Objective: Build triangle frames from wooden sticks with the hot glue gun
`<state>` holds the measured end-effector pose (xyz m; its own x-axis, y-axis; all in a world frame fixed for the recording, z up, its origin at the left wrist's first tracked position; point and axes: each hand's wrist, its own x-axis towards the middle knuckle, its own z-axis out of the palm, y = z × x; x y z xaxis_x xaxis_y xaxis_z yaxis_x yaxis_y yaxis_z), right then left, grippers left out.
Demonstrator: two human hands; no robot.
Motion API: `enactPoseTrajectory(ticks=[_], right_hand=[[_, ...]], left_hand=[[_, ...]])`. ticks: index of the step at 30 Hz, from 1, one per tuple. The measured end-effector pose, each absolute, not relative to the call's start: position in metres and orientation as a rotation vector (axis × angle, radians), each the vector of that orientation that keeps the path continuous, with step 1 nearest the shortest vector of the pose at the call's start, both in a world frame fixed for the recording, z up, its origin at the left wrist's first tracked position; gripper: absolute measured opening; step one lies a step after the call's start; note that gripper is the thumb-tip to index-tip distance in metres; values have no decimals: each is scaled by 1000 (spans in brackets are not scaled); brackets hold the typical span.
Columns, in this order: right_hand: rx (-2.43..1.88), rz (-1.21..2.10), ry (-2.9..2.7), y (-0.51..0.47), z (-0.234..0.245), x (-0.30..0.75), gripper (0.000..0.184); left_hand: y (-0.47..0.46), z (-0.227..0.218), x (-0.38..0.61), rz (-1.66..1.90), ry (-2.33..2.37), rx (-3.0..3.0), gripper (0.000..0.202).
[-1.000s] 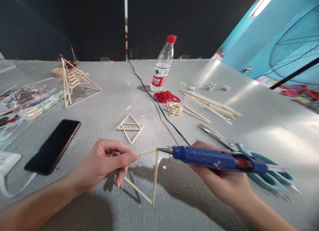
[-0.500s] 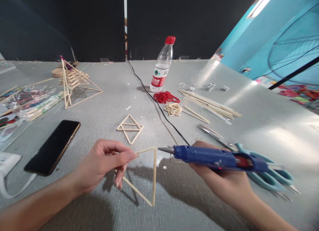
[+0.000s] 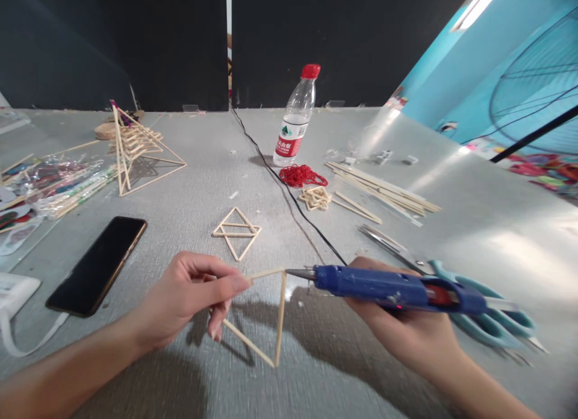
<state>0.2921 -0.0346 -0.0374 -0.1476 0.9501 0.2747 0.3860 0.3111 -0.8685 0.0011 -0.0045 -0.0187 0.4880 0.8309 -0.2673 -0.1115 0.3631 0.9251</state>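
My left hand (image 3: 198, 298) pinches a frame of thin wooden sticks (image 3: 280, 319) between thumb and fingers, holding it up off the table. Part of the frame is hidden behind those fingers. Wrapped around a blue hot glue gun (image 3: 374, 285) is my right hand (image 3: 401, 322); a small red light shows on the gun's body. The gun's metal nozzle points left and meets the frame's upper right corner. Just beyond my left hand, a small flat stick frame (image 3: 237, 233) with crossing sticks lies on the table.
A phone (image 3: 97, 266) lies left, near a white charger (image 3: 18, 298). Behind are a stick pyramid (image 3: 151, 181), a water bottle (image 3: 294, 121), red cord (image 3: 302, 176), a stick star (image 3: 315, 198) and loose sticks (image 3: 383, 190). Scissors (image 3: 483, 328) lie under the right arm's side. A black cable (image 3: 264, 157) crosses the table.
The nozzle and the frame's upper corner have come together; a small gap separated them before. The frame's lower corner has risen slightly. Both hands keep their hold.
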Motion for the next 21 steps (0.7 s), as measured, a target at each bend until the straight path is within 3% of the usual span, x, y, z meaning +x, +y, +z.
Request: enactPoseTrajectory(ticks=[7, 21], right_hand=[[-1230, 757, -1720, -35, -38, 295, 18], [-1283, 310, -1816, -39, -32, 293, 10]], left_hand=[[-5, -18, 2, 740, 892, 1046, 27], [-7, -17, 3, 781, 948, 1187, 22]])
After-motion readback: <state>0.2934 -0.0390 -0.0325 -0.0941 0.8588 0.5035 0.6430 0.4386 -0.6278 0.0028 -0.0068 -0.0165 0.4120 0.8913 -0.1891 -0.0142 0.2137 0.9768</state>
